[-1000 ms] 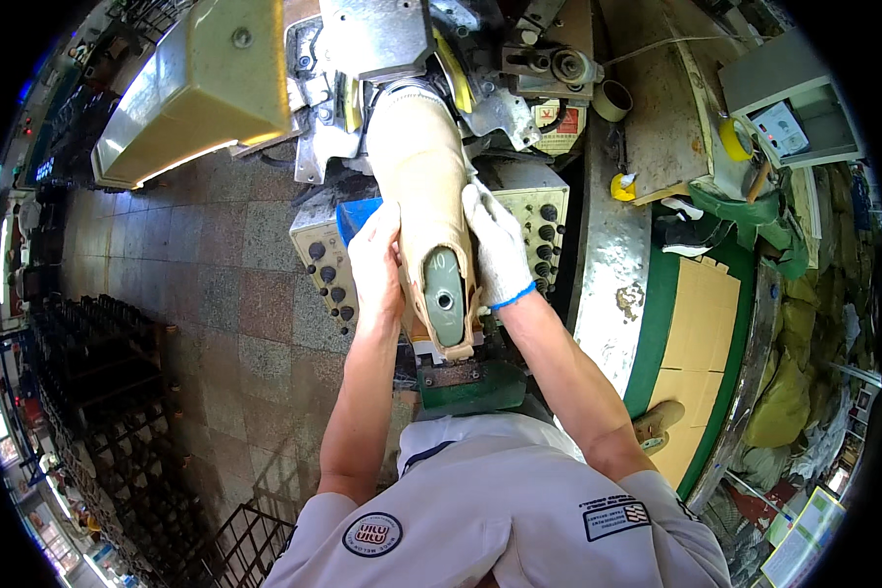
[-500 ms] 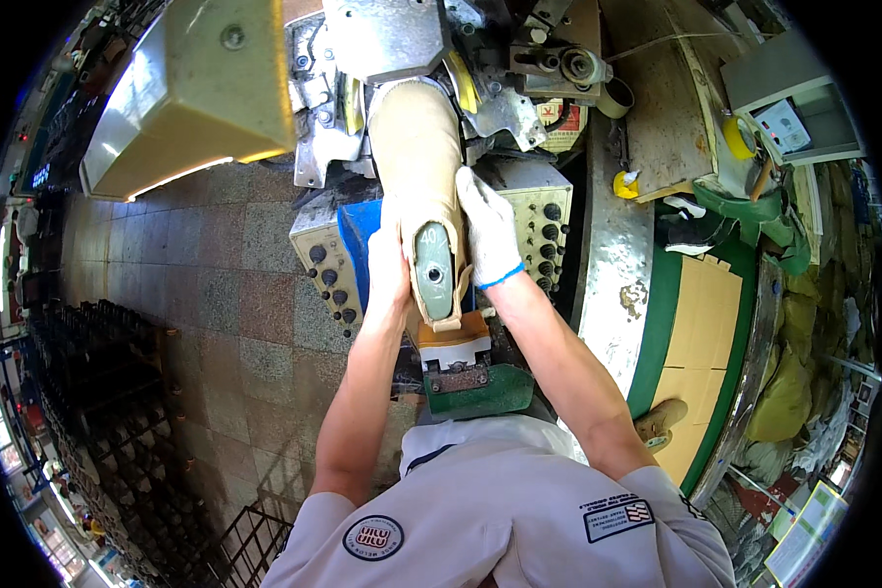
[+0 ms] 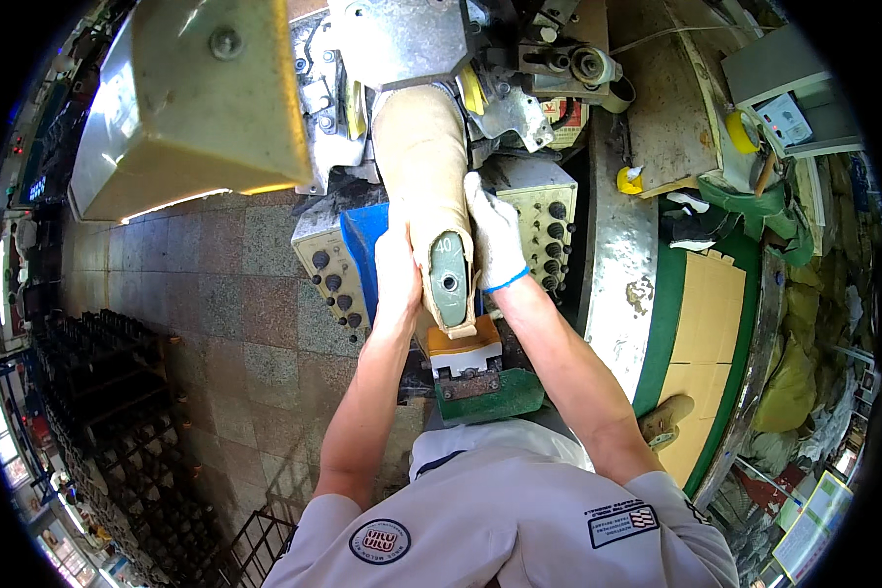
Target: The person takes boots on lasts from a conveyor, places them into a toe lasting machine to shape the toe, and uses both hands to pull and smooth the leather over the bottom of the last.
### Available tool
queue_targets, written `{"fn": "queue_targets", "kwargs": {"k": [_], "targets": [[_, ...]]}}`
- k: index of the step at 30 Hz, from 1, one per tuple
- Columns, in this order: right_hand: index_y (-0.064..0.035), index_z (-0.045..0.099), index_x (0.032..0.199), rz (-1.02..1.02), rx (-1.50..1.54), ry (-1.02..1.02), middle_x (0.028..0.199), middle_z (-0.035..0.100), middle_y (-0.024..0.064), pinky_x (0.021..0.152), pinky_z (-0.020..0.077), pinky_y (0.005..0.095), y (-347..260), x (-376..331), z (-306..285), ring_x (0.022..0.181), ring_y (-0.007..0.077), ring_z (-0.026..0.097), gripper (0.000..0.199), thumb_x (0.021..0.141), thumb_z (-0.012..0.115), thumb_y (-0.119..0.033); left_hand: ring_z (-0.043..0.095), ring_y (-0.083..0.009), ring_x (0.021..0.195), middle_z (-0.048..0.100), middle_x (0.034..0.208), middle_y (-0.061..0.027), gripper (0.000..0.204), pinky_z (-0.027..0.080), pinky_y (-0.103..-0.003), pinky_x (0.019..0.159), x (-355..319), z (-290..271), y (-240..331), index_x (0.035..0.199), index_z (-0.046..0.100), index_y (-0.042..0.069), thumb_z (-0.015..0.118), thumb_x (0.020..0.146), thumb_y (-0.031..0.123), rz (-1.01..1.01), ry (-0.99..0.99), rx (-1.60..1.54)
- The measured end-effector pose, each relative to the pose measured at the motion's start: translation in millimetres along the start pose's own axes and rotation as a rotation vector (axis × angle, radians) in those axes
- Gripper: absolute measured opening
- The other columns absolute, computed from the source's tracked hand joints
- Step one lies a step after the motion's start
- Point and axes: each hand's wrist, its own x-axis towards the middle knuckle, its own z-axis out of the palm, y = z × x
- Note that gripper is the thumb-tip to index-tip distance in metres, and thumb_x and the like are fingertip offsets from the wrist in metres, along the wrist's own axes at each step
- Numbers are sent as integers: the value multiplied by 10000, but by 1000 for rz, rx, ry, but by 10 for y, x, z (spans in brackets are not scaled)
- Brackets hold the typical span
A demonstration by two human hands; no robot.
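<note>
Single head-worn fisheye view, looked steeply down from above the machine (image 3: 412,59), close over it, stone floor (image 3: 216,294) left of the machine, metal bench (image 3: 622,284) right, edges bent at rim.

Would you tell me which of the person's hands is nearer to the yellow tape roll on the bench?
The right. The gloved right hand grips the near side of the tan shoe upper; the bare left hand holds its far side from the yellow tape roll.

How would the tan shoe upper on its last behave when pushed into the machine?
The tan shoe upper looks taut over a rigid last, so probably stiff. Left hand and gloved right hand both brace it, suggesting some weight. Its rounded form might twist.
</note>
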Motion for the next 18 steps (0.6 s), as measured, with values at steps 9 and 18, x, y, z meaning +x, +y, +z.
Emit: {"fn": "queue_targets", "kwargs": {"k": [9,18], "targets": [[28,722,1142,-77,-124,39,1086,718,91,805,536,301,160,45,-228,897,132,642,486,1020,648,-436,660,-137,885,722,1010,-88,622,529,-305,809,72,-92,-260,1144,693,-27,396,1105,518,31,49,61],[105,438,1447,-116,84,115,1384,583,281,893,612,432,-181,-1192,-1695,1137,388,682,503,1097,392,-253,670,-464,1088,711,1093,-301,729,515,-504,926,-512,-1350,-2341,1327,584,-43,720,849,490,-202,189,797]]}}
